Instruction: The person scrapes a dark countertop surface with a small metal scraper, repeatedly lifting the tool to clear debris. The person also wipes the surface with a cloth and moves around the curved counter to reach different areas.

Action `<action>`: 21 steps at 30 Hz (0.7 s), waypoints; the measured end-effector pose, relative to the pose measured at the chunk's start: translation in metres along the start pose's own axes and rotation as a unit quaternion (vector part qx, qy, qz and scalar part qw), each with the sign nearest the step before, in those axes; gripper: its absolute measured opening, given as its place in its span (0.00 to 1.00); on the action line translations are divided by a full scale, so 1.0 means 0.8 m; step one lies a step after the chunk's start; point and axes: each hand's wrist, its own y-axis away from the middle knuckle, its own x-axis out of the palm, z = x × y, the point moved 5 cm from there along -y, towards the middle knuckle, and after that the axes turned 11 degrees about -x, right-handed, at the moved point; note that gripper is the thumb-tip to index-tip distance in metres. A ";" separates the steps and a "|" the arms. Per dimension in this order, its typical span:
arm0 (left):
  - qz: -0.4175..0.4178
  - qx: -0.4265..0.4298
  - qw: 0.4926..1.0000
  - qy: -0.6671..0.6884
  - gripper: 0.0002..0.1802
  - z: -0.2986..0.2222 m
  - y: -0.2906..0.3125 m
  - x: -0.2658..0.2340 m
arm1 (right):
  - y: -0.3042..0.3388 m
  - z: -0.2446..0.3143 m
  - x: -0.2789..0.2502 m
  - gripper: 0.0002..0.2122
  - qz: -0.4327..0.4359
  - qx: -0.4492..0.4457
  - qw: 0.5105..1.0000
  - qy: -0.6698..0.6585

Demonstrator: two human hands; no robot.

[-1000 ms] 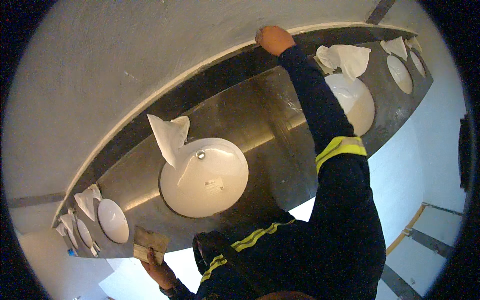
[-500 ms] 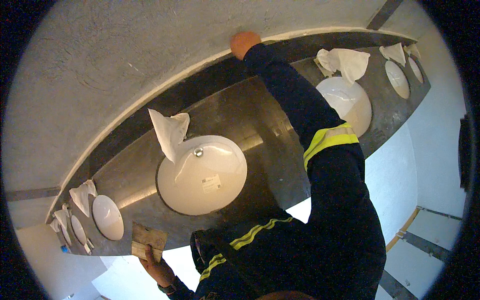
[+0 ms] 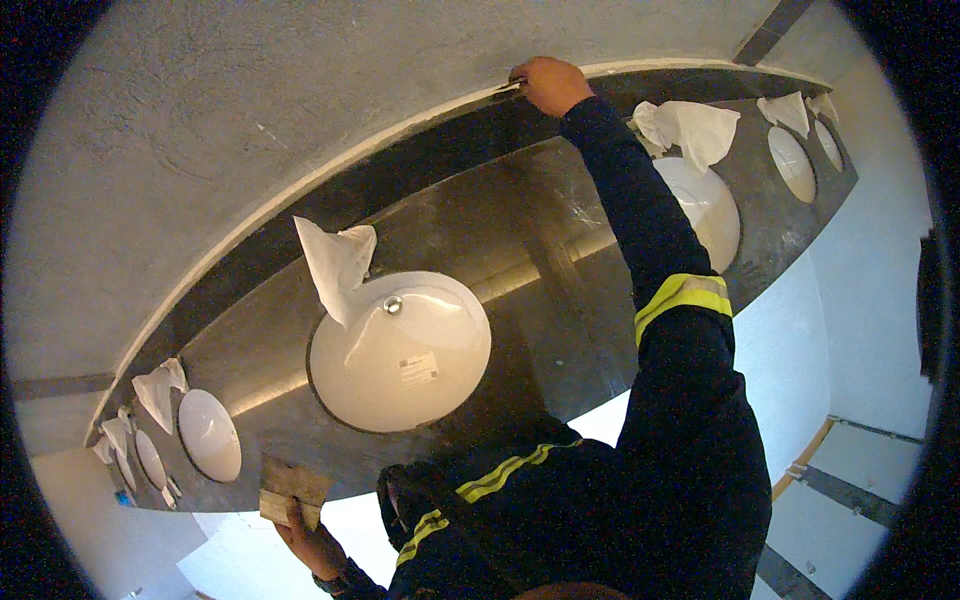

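My right hand (image 3: 552, 86) is closed at the wall, on the pale seam (image 3: 400, 132) that runs along the top of the dark backsplash (image 3: 440, 140). From its fingers a small, thin, dark blade-like tool (image 3: 508, 87) points left against the seam; its handle is hidden. Low on the left, my left hand (image 3: 312, 545) grips a small rectangular board (image 3: 296, 487), brownish and smeared, by its near edge. The board is in front of the counter's near edge. Between the hands, a white oval basin (image 3: 400, 370) with a label inside is set into the dark countertop (image 3: 540, 350).
White cloth-like covers (image 3: 335, 265) stand behind the basins. More basins line the counter, one (image 3: 210, 435) to the left and another (image 3: 705, 210) partly behind my right arm. The grey plastered wall (image 3: 250, 110) rises behind. Pale panels (image 3: 850, 460) are at the lower right.
My right hand has moved right along the seam and turned, so the thin tool's blade now shows. My left hand with the board has hardly moved.
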 end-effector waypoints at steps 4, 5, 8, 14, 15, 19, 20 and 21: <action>-0.006 0.046 0.993 -0.105 0.27 0.008 -0.008 -0.012 | -0.009 0.006 0.007 0.13 0.039 0.014 0.999 0.002; -0.015 0.050 0.988 -0.144 0.27 0.002 -0.003 -0.008 | -0.010 0.010 0.007 0.13 0.042 0.015 0.999 0.001; 0.010 0.006 1.000 0.009 0.27 -0.007 0.004 0.010 | -0.009 0.015 0.005 0.14 0.063 0.010 0.998 0.000; -0.007 -0.033 0.999 -0.008 0.29 -0.015 0.007 0.020 | -0.012 0.014 0.016 0.15 0.067 -0.012 0.996 0.050; -0.002 -0.007 0.999 -0.037 0.29 -0.010 0.002 0.014 | -0.011 0.015 0.015 0.15 0.061 -0.019 0.996 0.054; 0.010 -0.001 1.000 -0.027 0.30 -0.003 -0.006 0.014 | 0.008 0.023 0.006 0.14 0.047 -0.014 0.998 0.035; 0.010 -0.021 1.000 0.005 0.30 -0.008 -0.004 0.021 | 0.015 0.021 0.013 0.14 0.047 -0.009 0.998 0.041; 0.011 -0.019 1.000 0.010 0.30 -0.009 -0.004 0.021 | 0.021 0.017 0.017 0.14 0.047 -0.004 0.998 0.047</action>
